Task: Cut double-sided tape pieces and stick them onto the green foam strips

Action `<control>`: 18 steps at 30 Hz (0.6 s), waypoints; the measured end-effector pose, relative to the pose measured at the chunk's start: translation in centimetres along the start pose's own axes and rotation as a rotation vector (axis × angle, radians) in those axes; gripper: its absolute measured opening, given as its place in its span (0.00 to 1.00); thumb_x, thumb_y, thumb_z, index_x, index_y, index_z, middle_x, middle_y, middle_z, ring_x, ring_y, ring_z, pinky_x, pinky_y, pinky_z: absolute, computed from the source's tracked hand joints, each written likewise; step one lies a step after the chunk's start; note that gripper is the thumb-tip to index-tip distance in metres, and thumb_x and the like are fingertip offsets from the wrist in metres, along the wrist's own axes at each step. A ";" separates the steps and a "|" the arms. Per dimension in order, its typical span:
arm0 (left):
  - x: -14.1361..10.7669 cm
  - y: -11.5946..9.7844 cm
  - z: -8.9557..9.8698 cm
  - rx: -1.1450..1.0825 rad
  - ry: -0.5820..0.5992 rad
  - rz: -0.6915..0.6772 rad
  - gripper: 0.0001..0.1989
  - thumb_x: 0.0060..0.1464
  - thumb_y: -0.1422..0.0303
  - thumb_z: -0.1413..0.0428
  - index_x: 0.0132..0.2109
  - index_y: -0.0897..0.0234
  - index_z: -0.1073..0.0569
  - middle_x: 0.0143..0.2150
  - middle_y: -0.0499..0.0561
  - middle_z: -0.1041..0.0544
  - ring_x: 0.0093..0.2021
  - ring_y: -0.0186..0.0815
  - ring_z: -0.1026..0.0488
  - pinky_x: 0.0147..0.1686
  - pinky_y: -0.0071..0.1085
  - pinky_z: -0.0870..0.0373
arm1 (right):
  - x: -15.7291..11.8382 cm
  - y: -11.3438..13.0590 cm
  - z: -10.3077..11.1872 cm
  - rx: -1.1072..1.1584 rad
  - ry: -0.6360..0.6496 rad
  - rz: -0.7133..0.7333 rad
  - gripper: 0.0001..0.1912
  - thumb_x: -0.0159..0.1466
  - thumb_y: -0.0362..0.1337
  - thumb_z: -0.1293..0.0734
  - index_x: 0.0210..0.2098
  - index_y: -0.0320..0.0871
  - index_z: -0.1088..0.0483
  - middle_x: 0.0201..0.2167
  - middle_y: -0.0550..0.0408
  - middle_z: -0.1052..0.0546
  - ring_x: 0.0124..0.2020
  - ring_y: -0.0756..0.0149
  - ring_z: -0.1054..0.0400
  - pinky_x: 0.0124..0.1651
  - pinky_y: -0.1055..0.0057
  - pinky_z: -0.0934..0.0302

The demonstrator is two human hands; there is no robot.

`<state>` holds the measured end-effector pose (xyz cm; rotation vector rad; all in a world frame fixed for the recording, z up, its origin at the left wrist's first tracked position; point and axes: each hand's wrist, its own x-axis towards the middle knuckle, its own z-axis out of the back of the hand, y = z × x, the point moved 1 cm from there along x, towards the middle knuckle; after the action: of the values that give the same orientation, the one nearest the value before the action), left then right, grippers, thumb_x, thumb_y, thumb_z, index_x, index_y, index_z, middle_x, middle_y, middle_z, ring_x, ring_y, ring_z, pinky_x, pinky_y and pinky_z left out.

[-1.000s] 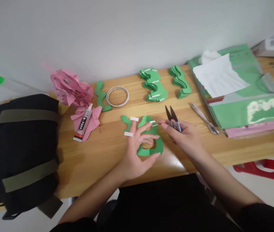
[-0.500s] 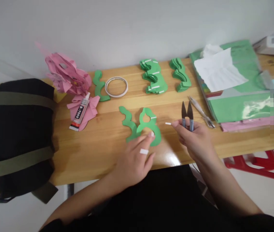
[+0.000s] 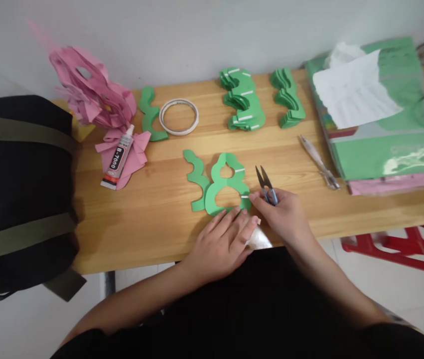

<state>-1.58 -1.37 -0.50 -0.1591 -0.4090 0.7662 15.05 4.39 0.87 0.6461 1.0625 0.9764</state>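
Note:
My left hand (image 3: 226, 242) lies palm down with fingers stretched, its fingertips on the lower edge of a green wavy paper cutout (image 3: 212, 198). A small white piece of tape (image 3: 259, 221) sticks to its index fingertip. My right hand (image 3: 284, 212) is closed around thread snips (image 3: 266, 184), blades pointing up and away. Between its thumb and finger it pinches a short white tape strip (image 3: 245, 197), which lies over the cutout's right edge. Another white strip (image 3: 239, 170) sits higher on the same cutout. A second wavy green cutout (image 3: 196, 177) rests just left of it.
Behind are a tape roll (image 3: 161, 119), a single green cutout (image 3: 146, 112) and two green stacks, one with white strips (image 3: 247, 107), one plain (image 3: 290, 99). A glue tube (image 3: 117, 158) lies on pink paper. A black bag (image 3: 21, 194) stands left; a pen (image 3: 318, 162) and green packet (image 3: 376, 164) lie right.
My right hand has moved left with the snips and brought the tape strip onto the cutout's right edge. My left hand has shifted to the cutout's lower edge. The camera view has shifted slightly.

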 end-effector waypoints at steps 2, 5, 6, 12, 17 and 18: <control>0.0 0.0 0.0 0.013 -0.016 -0.009 0.27 0.64 0.60 0.51 0.64 0.72 0.39 0.59 0.62 0.26 0.60 0.46 0.29 0.58 0.42 0.32 | 0.1 0.0 0.0 -0.012 0.006 0.004 0.12 0.53 0.44 0.31 0.22 0.41 0.28 0.17 0.58 0.28 0.20 0.69 0.37 0.25 0.71 0.44; 0.1 0.0 0.0 0.017 -0.036 -0.010 0.27 0.64 0.60 0.50 0.63 0.73 0.38 0.58 0.63 0.25 0.59 0.47 0.28 0.58 0.42 0.32 | 0.2 -0.1 0.1 -0.053 -0.001 0.012 0.11 0.53 0.43 0.31 0.22 0.41 0.28 0.18 0.57 0.27 0.20 0.67 0.35 0.25 0.70 0.43; 0.1 0.0 0.0 0.015 -0.038 -0.009 0.26 0.63 0.60 0.49 0.63 0.73 0.38 0.58 0.63 0.25 0.59 0.47 0.28 0.58 0.42 0.31 | 0.2 -0.1 0.1 -0.071 -0.003 0.017 0.11 0.53 0.43 0.31 0.23 0.41 0.28 0.18 0.57 0.27 0.21 0.67 0.34 0.25 0.70 0.43; 0.3 0.1 0.1 0.025 -0.062 -0.016 0.24 0.63 0.61 0.49 0.60 0.73 0.35 0.56 0.62 0.23 0.57 0.48 0.26 0.54 0.41 0.27 | 0.1 -0.1 -0.1 -0.217 -0.037 0.074 0.10 0.54 0.42 0.33 0.22 0.42 0.29 0.17 0.56 0.26 0.20 0.65 0.34 0.26 0.69 0.43; 0.3 0.1 0.1 0.010 -0.048 -0.018 0.25 0.63 0.61 0.49 0.60 0.75 0.36 0.56 0.63 0.24 0.57 0.48 0.26 0.53 0.42 0.26 | -0.4 0.2 -0.5 -0.329 -0.099 0.099 0.10 0.55 0.42 0.34 0.22 0.43 0.29 0.17 0.54 0.26 0.19 0.65 0.34 0.25 0.70 0.45; 0.3 0.1 0.1 0.011 -0.052 -0.018 0.25 0.63 0.61 0.49 0.60 0.75 0.36 0.56 0.63 0.23 0.57 0.48 0.26 0.53 0.42 0.26 | -0.5 0.3 -0.6 -0.352 -0.109 0.100 0.10 0.55 0.42 0.33 0.22 0.43 0.29 0.17 0.54 0.26 0.19 0.65 0.34 0.25 0.70 0.45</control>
<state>-1.47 -1.10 -0.35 -0.1253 -0.4552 0.7555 14.35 4.05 1.08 0.4588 0.7432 1.1685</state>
